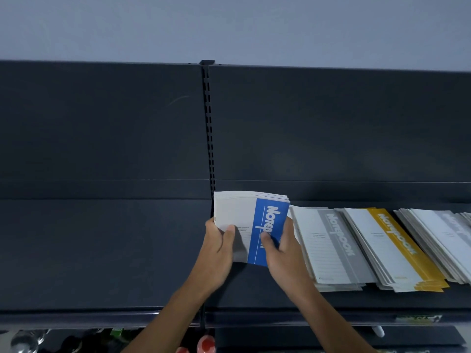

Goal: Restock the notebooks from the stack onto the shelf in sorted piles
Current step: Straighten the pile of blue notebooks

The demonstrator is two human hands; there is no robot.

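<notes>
A stack of blue-and-white notebooks (251,220) is tilted up above the dark shelf (102,250). My left hand (219,253) grips its left edge, thumb on the white cover. My right hand (280,253) grips its right edge, thumb on the blue band. To the right lie sorted piles on the shelf: grey-banded notebooks (331,248), yellow-banded notebooks (392,250) and another grey pile (443,238) at the frame's right edge.
A slotted upright post (209,128) divides the dark back panel just behind the held stack. The shelf's front lip (102,315) runs across the bottom. Below it show bottles and red-capped items (206,343) on a lower level.
</notes>
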